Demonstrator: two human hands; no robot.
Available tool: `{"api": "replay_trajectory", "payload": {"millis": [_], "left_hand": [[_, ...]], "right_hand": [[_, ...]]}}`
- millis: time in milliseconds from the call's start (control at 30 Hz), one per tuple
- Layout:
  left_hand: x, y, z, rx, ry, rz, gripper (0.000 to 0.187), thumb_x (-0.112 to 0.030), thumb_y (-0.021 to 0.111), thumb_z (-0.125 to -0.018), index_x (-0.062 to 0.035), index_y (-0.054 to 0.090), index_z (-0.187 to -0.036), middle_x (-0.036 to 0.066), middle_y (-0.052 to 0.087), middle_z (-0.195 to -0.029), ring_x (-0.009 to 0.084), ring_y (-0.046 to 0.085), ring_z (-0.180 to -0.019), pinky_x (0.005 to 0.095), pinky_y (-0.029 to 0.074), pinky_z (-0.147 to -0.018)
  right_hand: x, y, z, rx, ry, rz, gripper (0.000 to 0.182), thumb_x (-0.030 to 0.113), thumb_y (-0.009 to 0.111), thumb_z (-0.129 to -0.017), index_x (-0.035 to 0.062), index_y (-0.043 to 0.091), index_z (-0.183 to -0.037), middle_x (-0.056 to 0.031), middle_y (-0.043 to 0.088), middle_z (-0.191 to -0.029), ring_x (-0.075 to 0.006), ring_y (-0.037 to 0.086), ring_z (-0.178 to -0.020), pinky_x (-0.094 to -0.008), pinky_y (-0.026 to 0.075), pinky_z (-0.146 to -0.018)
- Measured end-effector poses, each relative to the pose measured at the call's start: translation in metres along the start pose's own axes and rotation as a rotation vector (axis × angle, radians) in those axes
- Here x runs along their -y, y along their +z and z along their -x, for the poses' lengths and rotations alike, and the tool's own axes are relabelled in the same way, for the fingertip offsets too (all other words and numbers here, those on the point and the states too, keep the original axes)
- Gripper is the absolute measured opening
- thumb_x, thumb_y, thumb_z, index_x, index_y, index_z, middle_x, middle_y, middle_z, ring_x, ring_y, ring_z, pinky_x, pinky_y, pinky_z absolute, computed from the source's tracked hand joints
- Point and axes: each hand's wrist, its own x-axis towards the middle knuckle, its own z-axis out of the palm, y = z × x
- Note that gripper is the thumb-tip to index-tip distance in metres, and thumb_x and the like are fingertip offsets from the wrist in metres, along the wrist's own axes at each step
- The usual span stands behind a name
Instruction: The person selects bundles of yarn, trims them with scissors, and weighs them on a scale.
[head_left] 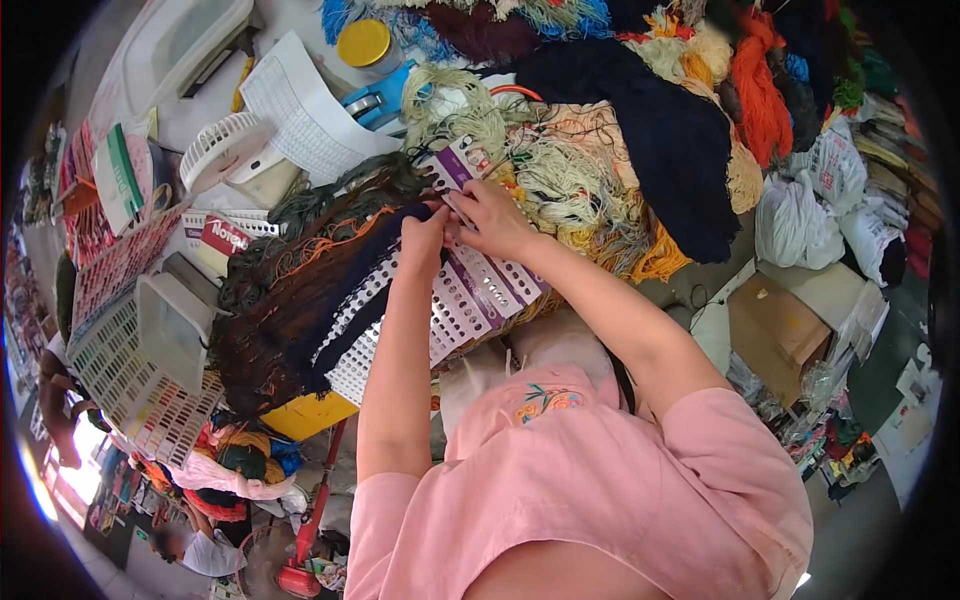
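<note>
- Left hand [425, 238]: pinching dark yarn [348, 285], which trails down-left.
- Right hand [488, 218]: fingers bent beside it; cannot tell its grip.
- Punched card [447, 308]: beneath both hands.

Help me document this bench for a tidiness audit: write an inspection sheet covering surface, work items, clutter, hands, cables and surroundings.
Surface: table largely covered; pale patches show at its far left.
Work items: navy thread lies across white punched cards with purple strips.
Clutter: small white fan, printed sheet, yellow-lidded jar and mixed loose thread.
Hands: left hand pinches the navy thread's upper end; right hand is close beside it, its grip unclear.
Cables: none identifiable with certainty.
Surroundings: plastic baskets on the left; white plastic bags and an open cardboard box on the right.
</note>
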Motion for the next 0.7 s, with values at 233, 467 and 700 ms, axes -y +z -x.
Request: {"api": "replay_trajectory", "payload": {"millis": [233,467,700], "left_hand": [[0.004,0.011,-0.003,-0.115,0.074,0.045,0.010,-0.009,0.050,-0.077,-0.0001,0.051,-0.072,0.003,0.049,-0.056,0.0072,0.036,-0.039,0.0206,0.028,-0.037],[-0.017,-0.024,0.022,0.410,-0.097,0.940,0.021,-0.005,0.041,-0.080,-0.0060,0.047,-0.100,-0.001,0.050,-0.064,-0.0002,0.030,-0.035,0.0114,0.024,-0.033],[-0.023,0.001,0.031,0.003,-0.025,-0.272,0.018,-0.011,0.062,-0.069,-0.0037,0.051,-0.082,0.003,0.054,-0.064,0.0088,0.050,-0.047,0.0184,0.032,-0.039]], "right_hand": [[-0.007,0.000,-0.003,-0.149,-0.010,-0.202,0.020,0.015,0.055,-0.060,0.0059,0.058,-0.078,-0.0097,0.048,-0.082,-0.0252,0.048,-0.080,-0.0324,0.040,-0.068],[-0.007,-0.004,-0.007,-0.042,0.330,-0.606,0.012,0.005,0.049,-0.066,0.0010,0.056,-0.075,-0.0074,0.056,-0.069,-0.0174,0.053,-0.066,-0.0248,0.041,-0.066],[-0.030,0.001,-0.009,0.081,0.326,-0.842,0.018,0.006,0.047,-0.068,0.0005,0.054,-0.084,-0.0030,0.055,-0.077,-0.0105,0.050,-0.072,-0.0226,0.039,-0.068]]}}
